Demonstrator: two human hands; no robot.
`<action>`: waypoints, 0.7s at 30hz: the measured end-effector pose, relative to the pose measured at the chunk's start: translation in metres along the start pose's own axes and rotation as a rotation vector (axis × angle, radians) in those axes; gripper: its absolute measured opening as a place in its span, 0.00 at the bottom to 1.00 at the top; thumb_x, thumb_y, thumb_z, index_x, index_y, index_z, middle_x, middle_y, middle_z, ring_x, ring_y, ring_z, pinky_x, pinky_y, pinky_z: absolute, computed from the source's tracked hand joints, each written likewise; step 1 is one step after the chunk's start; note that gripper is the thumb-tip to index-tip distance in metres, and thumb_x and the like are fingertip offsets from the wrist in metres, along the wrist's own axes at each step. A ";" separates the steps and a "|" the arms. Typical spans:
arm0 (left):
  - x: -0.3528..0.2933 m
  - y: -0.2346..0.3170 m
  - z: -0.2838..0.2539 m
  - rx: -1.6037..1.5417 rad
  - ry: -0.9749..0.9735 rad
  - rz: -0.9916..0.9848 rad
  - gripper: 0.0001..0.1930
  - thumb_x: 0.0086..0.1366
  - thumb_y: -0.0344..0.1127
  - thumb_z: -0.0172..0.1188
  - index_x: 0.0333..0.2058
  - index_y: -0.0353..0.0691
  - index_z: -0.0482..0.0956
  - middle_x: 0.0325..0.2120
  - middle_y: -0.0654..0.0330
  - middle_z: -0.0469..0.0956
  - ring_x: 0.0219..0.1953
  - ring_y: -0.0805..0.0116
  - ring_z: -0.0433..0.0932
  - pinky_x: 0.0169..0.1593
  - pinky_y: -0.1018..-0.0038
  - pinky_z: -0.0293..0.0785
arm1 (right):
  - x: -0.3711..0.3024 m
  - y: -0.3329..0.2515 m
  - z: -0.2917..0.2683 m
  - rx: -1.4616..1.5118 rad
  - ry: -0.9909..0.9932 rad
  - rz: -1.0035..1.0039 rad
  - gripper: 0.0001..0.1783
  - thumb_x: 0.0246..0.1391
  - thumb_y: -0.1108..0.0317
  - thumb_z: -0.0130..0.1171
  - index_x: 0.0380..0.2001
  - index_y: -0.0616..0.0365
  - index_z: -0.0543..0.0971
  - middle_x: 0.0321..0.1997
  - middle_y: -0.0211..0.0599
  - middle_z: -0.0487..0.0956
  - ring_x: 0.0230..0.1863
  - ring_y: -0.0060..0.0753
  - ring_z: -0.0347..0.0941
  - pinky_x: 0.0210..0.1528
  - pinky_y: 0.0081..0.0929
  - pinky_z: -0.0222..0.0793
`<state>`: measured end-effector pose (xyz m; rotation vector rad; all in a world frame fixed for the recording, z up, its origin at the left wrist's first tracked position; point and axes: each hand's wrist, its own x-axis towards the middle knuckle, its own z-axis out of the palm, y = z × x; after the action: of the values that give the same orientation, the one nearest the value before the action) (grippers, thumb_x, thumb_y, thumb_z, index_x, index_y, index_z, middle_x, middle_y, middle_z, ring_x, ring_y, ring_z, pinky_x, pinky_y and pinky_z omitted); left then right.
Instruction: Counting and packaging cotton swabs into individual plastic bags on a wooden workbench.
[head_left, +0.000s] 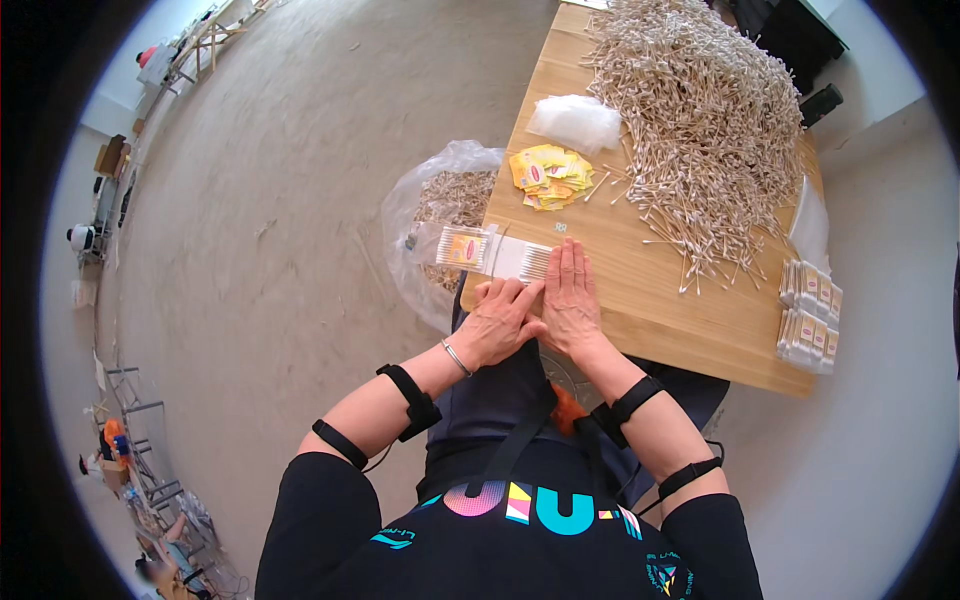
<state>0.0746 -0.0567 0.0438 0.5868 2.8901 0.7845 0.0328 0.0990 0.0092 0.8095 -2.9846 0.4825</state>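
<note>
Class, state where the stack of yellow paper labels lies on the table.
Head view: the yellow labels lie near the table's left edge, between the clear bag and cotton swab heap.

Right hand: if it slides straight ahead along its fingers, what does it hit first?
The right hand lies flat, fingers pointing up-table. Its fingertips already touch the clear packet of cotton swabs. Past that, probably the yellow label slips, though depth is unclear.

Bare tabletop (640,300) lay open just right of the hands, up to the packet stacks (810,315) at the far right edge. Ahead, the cotton swab heap (700,110) and yellow labels (548,177) blocked passage.
</note>
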 end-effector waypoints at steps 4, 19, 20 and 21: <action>0.001 0.000 0.002 -0.003 0.072 0.023 0.35 0.57 0.51 0.56 0.59 0.41 0.59 0.38 0.56 0.67 0.43 0.59 0.65 0.49 0.65 0.55 | 0.000 0.000 0.001 0.019 -0.012 0.008 0.57 0.45 0.42 0.55 0.63 0.72 0.42 0.69 0.58 0.40 0.71 0.55 0.32 0.70 0.45 0.29; 0.010 -0.003 0.006 -0.003 0.064 -0.014 0.36 0.60 0.55 0.52 0.61 0.40 0.57 0.35 0.54 0.68 0.41 0.57 0.67 0.47 0.64 0.57 | 0.001 0.000 0.000 -0.028 -0.024 0.006 0.55 0.47 0.43 0.52 0.63 0.73 0.41 0.69 0.59 0.39 0.72 0.55 0.31 0.70 0.44 0.27; 0.010 -0.003 0.006 -0.003 0.064 -0.014 0.36 0.60 0.55 0.52 0.61 0.40 0.57 0.35 0.54 0.68 0.41 0.57 0.67 0.47 0.64 0.57 | 0.001 0.000 0.000 -0.074 -0.037 0.007 0.54 0.47 0.44 0.52 0.63 0.73 0.41 0.69 0.59 0.39 0.72 0.55 0.31 0.70 0.44 0.27; 0.011 -0.003 0.006 0.020 0.052 -0.016 0.36 0.60 0.55 0.51 0.61 0.40 0.57 0.35 0.54 0.68 0.41 0.57 0.67 0.47 0.64 0.58 | 0.001 -0.001 -0.001 -0.121 -0.051 0.008 0.54 0.47 0.45 0.52 0.63 0.73 0.41 0.69 0.59 0.39 0.72 0.55 0.30 0.70 0.44 0.26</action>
<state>0.0649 -0.0519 0.0376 0.5523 2.9488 0.7816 0.0325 0.0982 0.0102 0.8120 -3.0286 0.2827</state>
